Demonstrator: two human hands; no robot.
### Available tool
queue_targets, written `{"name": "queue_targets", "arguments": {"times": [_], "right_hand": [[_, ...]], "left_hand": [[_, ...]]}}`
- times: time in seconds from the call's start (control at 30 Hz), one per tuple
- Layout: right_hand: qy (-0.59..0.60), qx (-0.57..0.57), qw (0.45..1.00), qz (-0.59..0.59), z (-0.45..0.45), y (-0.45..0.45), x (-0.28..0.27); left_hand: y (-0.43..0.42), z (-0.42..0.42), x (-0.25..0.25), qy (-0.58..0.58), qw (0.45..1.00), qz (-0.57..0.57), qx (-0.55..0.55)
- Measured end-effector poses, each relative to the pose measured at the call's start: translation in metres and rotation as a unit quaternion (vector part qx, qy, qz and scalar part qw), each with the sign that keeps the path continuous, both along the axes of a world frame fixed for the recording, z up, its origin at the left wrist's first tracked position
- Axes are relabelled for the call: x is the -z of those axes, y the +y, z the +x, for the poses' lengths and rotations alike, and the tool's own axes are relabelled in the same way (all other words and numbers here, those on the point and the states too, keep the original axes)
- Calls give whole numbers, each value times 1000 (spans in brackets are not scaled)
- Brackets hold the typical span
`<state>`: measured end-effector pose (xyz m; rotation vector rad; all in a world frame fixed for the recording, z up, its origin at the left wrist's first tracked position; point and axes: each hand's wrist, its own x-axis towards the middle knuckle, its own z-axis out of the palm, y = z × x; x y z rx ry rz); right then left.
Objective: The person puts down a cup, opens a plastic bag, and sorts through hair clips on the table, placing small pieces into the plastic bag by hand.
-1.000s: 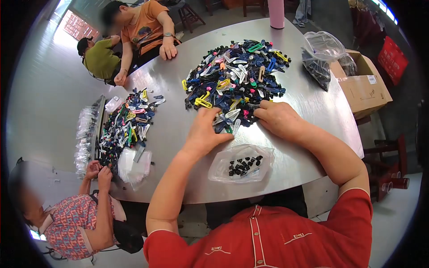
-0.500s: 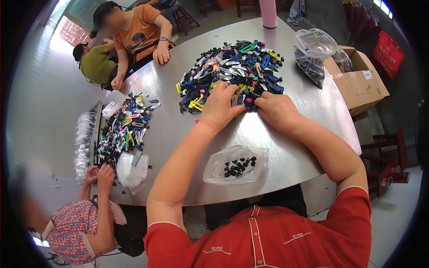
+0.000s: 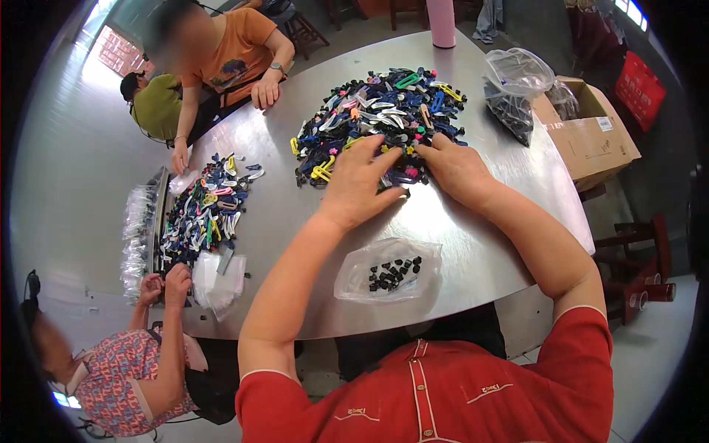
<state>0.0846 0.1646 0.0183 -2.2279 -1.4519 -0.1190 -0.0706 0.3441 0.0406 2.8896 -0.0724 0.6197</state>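
Note:
A big heap of mixed hair clips [image 3: 384, 111], black, navy, white, yellow and other colours, lies on the metal table. My left hand [image 3: 358, 181] rests at the heap's near left edge, fingers spread and thumb apart. By that thumb's tip is a small black piece [image 3: 405, 193]. At the near right side, the fingers of my right hand [image 3: 456, 168] reach into the clips, slightly apart; their tips are partly hidden. Between both hands lie dark clips and a pink flower-shaped piece [image 3: 411, 172]. Closer to me, a clear plastic bag [image 3: 351, 277] holds several small black claw clips [image 3: 395, 275].
A second clip heap [image 3: 203, 210] and clear bags [image 3: 218, 284] lie at the left, near two co-workers' hands. Behind stands a pink bottle [image 3: 442, 22]. A bag of dark pieces [image 3: 509, 111] is on the table's right, beside a cardboard box [image 3: 591, 148].
My left hand has shifted slightly down and left, opening its thumb; my right fingers have moved up into the heap. A co-worker in orange has reached toward the smaller heap.

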Motion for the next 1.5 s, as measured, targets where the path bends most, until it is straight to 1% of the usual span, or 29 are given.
{"name": "queue_targets", "arguments": {"times": [0.03, 0.07, 0.17, 0.2, 0.27, 0.3, 0.4, 0.47, 0.5, 0.53, 0.57, 0.6, 0.63, 0.67, 0.8, 0.87, 0.93, 1.0, 1.03, 1.07, 1.1, 1.13, 1.17, 1.23, 1.27, 1.3, 1.37, 1.4, 1.5], "right_hand": [[8, -20, 1000, -21, 1, -1, -1], [17, -39, 998, -41, 3, -2, -2], [24, -59, 998, -17, 9, -4, 1], [25, -57, 998, -15, 10, -4, 3], [24, -15, 1000, 8, 11, -5, 5], [25, -13, 1000, 9, 11, -6, 4], [14, 14, 999, 47, 13, -7, 1], [13, 41, 999, -34, 16, -6, 0], [13, 42, 998, -34, 16, -7, 0], [19, 22, 999, -20, 15, -7, 3], [26, 2, 1000, -6, 14, -6, 5], [26, 2, 1000, -6, 14, -5, 6], [40, -30, 999, 18, 13, -5, 7], [54, -61, 996, 43, 13, -5, 7], [54, -50, 995, 66, 8, -7, 1], [64, -130, 989, 37, 5, -4, 4], [74, -156, 983, 62, 3, -1, 9], [113, -144, 975, 125, 2, -1, 11], [112, -143, 976, 123, 3, -1, 8], [106, -109, 977, 148, 6, -2, 4], [99, -75, 977, 173, 10, -2, 2], [116, -72, 969, 208, 15, -2, 1], [116, -71, 969, 207, 17, -2, -1], [130, -27, 957, 256, 20, -2, -4], [136, -21, 956, 259, 22, -3, -6], [138, -18, 956, 258, 24, -2, -6], [144, 15, 943, 299, 26, -1, -8], [169, 38, 937, 303, 25, -2, -11], [191, 77, 922, 329, 38, 3, 2]], "left_hand": [[-3, 6, 3, 0, 999, 20, 31], [-8, 9, 6, 9, 998, 56, 24], [-7, 26, 9, 1, 998, 63, 1], [-4, 32, 8, -25, 997, 75, -4], [1, 39, 8, 0, 997, 59, -46], [4, 40, 11, -40, 994, 84, -56], [5, 31, 6, -22, 991, 98, -89], [2, 19, 6, -14, 989, 100, -110], [1, 12, 5, -6, 986, 101, -133], [0, 4, 4, -6, 990, 61, -127], [2, -4, 5, -6, 990, 61, -127], [5, -12, 7, -39, 994, 31, -97], [7, -21, 7, -72, 995, 0, -67], [6, -32, 2, -32, 996, -36, -72], [0, -70, -3, 0, 994, -88, -71], [5, -70, 6, 12, 995, -86, -52], [5, -66, 13, 19, 996, -84, -33], [6, -52, 15, 16, 996, -88, -21], [4, -47, 15, 15, 996, -93, -8], [1, -46, 15, -4, 997, -82, -11], [4, -38, 16, 5, 996, -92, -18], [5, -29, 14, 14, 995, -101, -23], [3, -27, 12, 3, 994, -100, -40], [-1, -25, 4, -14, 996, -88, -27], [-3, -24, 0, -33, 997, -74, -16], [-2, -26, -1, -7, 998, -63, -7], [-10, -26, -5, 14, 999, 11, 29], [-11, -24, 0, 70, 996, 39, 29], [-18, -5, 8, 121, 986, 86, 80]]}}
